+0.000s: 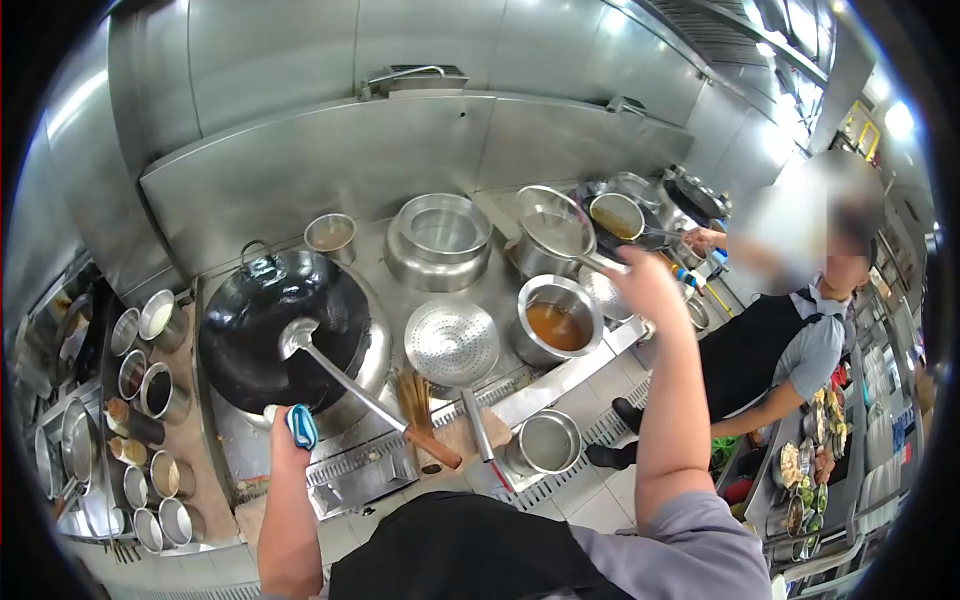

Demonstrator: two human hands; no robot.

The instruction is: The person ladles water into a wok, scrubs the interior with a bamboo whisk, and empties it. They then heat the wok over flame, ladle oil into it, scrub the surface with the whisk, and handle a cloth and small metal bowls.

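Observation:
My left hand [288, 440] is closed on a folded blue-and-white cloth [302, 427] at the near rim of a large black wok [240, 330]. A long-handled ladle [345, 375] lies across that rim, bowl inside, wooden grip toward me. Out to the right, my right hand [645, 285] is at the handle of a fine-mesh strainer [556, 232], which rests over a pot; its fingers look closed round the handle, partly hidden. Nearby are a pot of brown liquid [558, 325], a perforated skimmer [452, 342] and a bamboo brush [415, 400].
Seasoning containers [160, 390] crowd the left shelf. A steel pot [438, 240] and a small pot [330, 238] stand behind. A low pot [545, 443] sits in front. A co-worker [760, 340] stands at right, one hand holding a pan handle, beside trays of ingredients [815, 470].

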